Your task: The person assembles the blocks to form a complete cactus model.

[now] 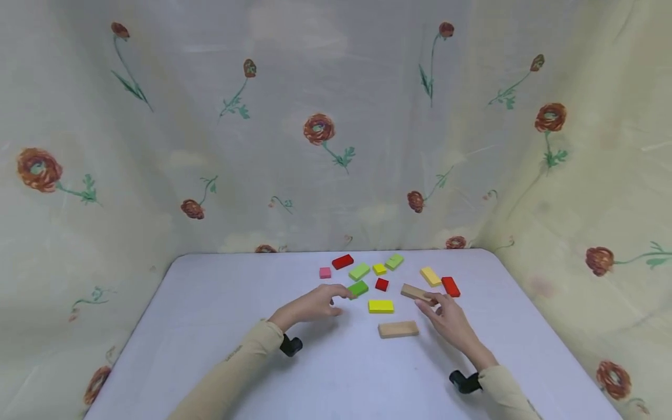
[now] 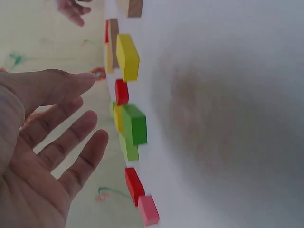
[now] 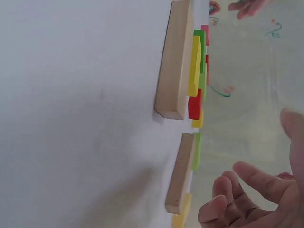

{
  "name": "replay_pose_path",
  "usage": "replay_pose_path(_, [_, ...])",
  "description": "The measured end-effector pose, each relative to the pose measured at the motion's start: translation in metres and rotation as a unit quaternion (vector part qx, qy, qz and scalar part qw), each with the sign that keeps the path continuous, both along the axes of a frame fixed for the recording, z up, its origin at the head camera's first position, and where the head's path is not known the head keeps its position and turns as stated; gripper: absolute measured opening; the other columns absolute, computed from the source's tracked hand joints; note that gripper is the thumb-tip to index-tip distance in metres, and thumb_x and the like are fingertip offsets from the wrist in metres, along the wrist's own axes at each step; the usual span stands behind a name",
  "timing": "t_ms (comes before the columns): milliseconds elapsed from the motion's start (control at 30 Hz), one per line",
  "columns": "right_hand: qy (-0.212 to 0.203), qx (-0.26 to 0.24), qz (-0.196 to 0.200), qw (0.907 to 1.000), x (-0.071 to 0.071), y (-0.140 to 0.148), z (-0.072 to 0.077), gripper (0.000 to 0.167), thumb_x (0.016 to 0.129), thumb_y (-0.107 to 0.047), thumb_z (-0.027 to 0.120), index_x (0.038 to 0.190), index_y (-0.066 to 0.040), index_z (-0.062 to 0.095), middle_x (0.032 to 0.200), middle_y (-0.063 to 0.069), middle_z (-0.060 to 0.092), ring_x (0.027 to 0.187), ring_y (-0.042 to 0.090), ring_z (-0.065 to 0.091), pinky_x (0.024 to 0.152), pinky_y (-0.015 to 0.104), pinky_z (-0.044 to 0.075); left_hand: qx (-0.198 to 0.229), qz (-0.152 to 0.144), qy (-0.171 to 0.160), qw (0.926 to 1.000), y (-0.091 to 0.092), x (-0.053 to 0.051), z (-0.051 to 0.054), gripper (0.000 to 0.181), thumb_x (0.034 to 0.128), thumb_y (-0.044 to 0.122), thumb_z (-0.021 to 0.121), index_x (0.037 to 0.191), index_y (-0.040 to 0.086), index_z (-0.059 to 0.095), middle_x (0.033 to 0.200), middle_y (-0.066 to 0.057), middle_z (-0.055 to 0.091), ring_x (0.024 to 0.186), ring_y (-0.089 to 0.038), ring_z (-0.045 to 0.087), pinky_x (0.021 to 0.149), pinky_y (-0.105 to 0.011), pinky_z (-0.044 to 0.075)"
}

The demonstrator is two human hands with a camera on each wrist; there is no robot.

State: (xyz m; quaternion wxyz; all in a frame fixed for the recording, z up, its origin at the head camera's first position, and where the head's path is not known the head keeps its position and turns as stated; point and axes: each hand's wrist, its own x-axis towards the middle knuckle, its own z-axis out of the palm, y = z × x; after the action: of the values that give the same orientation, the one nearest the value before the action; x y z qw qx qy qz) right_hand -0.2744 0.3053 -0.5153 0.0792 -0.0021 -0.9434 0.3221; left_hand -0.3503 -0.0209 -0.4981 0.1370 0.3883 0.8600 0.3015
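Note:
My left hand (image 1: 315,303) hovers over the table with its fingers loosely spread, just left of a dark green block (image 1: 359,289). In the left wrist view, that hand (image 2: 42,166) holds nothing. My right hand (image 1: 448,321) is at the right end of a plain wooden block (image 1: 415,292); its fingertips partly cover that end. In the right wrist view, the hand (image 3: 261,194) appears apart from the blocks, fingers slightly bent. A second wooden block (image 1: 398,329) lies nearer me, below a bright yellow block (image 1: 380,307).
Farther back lie a pink block (image 1: 325,272), two red blocks (image 1: 343,261) (image 1: 382,284), light green blocks (image 1: 359,271) and a small yellow block (image 1: 380,269). A pale yellow block (image 1: 430,276) and another red block (image 1: 451,286) are at the right. Flowered cloth (image 1: 367,192) hangs around the white table (image 1: 341,385).

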Motion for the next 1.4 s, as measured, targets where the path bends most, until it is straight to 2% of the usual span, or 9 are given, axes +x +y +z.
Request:
replay_pose_path(133, [0.013, -0.038, -0.005, 0.9992, 0.000, 0.004, -0.009, 0.046, 0.095, -0.039, 0.059, 0.121, 0.000, 0.059, 0.111, 0.014, 0.063, 0.099, 0.025, 0.057, 0.081, 0.034, 0.049, -0.028, -0.043, 0.006, 0.9987, 0.021, 0.001, -0.001, 0.047, 0.0913, 0.003, 0.059, 0.135, 0.021, 0.057, 0.138, 0.005, 0.055, 0.130, -0.017, 0.047, 0.103, -0.035, 0.043])
replay_pose_path(267, [-0.012, -0.079, -0.022, 0.9966, 0.001, 0.005, -0.014, 0.033, 0.097, -0.029, 0.058, 0.115, -0.001, 0.057, 0.110, 0.015, 0.063, 0.098, 0.026, 0.059, 0.080, 0.034, 0.050, -0.052, -0.092, 0.029, 0.9940, 0.044, 0.002, 0.001, 0.051, 0.0907, 0.000, 0.055, 0.136, 0.023, 0.055, 0.139, 0.009, 0.053, 0.131, -0.013, 0.044, 0.108, -0.034, 0.038])
replay_pose_path(433, [-0.073, -0.120, -0.056, 0.9885, 0.003, 0.005, -0.020, 0.050, 0.096, -0.049, 0.051, 0.117, -0.003, 0.054, 0.106, 0.015, 0.061, 0.082, 0.020, 0.057, 0.068, 0.027, 0.045, -0.089, -0.143, 0.054, 0.9843, 0.074, 0.008, 0.004, 0.060, 0.0876, -0.008, 0.054, 0.139, 0.024, 0.052, 0.142, 0.011, 0.049, 0.132, -0.009, 0.041, 0.109, -0.031, 0.036])
replay_pose_path(533, [-0.097, -0.143, -0.071, 0.9825, 0.004, 0.005, -0.025, 0.063, 0.094, -0.060, 0.046, 0.119, -0.003, 0.052, 0.101, 0.014, 0.060, 0.073, 0.017, 0.054, 0.061, 0.026, 0.044, -0.125, -0.169, 0.081, 0.9743, 0.090, 0.013, 0.005, 0.066, 0.0856, -0.008, 0.058, 0.141, 0.026, 0.049, 0.145, 0.012, 0.046, 0.133, -0.009, 0.039, 0.111, -0.035, 0.034])
replay_pose_path(633, [-0.105, -0.172, -0.076, 0.9765, 0.006, 0.006, -0.028, 0.063, 0.096, -0.059, 0.043, 0.121, -0.002, 0.051, 0.100, 0.013, 0.059, 0.073, 0.017, 0.053, 0.059, 0.026, 0.045, -0.161, -0.173, 0.099, 0.9667, 0.103, 0.015, 0.005, 0.071, 0.0848, -0.007, 0.060, 0.143, 0.030, 0.046, 0.146, 0.012, 0.044, 0.134, -0.010, 0.038, 0.112, -0.039, 0.031])
replay_pose_path(767, [-0.116, -0.205, -0.080, 0.9685, 0.006, 0.006, -0.032, 0.060, 0.099, -0.055, 0.039, 0.124, -0.001, 0.050, 0.105, 0.013, 0.056, 0.080, 0.017, 0.052, 0.062, 0.025, 0.046, -0.194, -0.162, 0.096, 0.9626, 0.112, 0.016, 0.003, 0.074, 0.0857, -0.005, 0.063, 0.145, 0.034, 0.041, 0.148, 0.014, 0.041, 0.134, -0.010, 0.035, 0.114, -0.043, 0.028])
replay_pose_path(900, [-0.125, -0.224, -0.090, 0.9624, 0.006, 0.006, -0.035, 0.061, 0.100, -0.055, 0.036, 0.124, -0.001, 0.052, 0.105, 0.013, 0.056, 0.084, 0.019, 0.051, 0.064, 0.025, 0.045, -0.213, -0.173, 0.097, 0.9566, 0.119, 0.017, 0.000, 0.078, 0.0859, -0.003, 0.064, 0.148, 0.035, 0.036, 0.151, 0.014, 0.037, 0.138, -0.010, 0.032, 0.115, -0.048, 0.024])
replay_pose_path(1133, [-0.134, -0.222, -0.099, 0.9607, 0.008, 0.007, -0.036, 0.063, 0.099, -0.057, 0.035, 0.125, -0.002, 0.050, 0.105, 0.011, 0.056, 0.088, 0.020, 0.050, 0.067, 0.026, 0.044, -0.251, -0.189, 0.104, 0.9435, 0.129, 0.018, -0.001, 0.078, 0.0873, -0.004, 0.061, 0.147, 0.039, 0.036, 0.152, 0.018, 0.034, 0.141, -0.007, 0.028, 0.117, -0.046, 0.021])
replay_pose_path(1400, [-0.120, -0.196, -0.111, 0.9670, 0.012, 0.013, -0.040, 0.040, 0.102, -0.034, 0.044, 0.125, -0.002, 0.049, 0.104, 0.013, 0.057, 0.085, 0.020, 0.052, 0.067, 0.025, 0.046, -0.274, -0.195, 0.103, 0.9359, 0.131, 0.018, 0.007, 0.075, 0.0857, 0.006, 0.068, 0.147, 0.036, 0.037, 0.153, 0.013, 0.035, 0.139, -0.010, 0.030, 0.115, -0.044, 0.024])
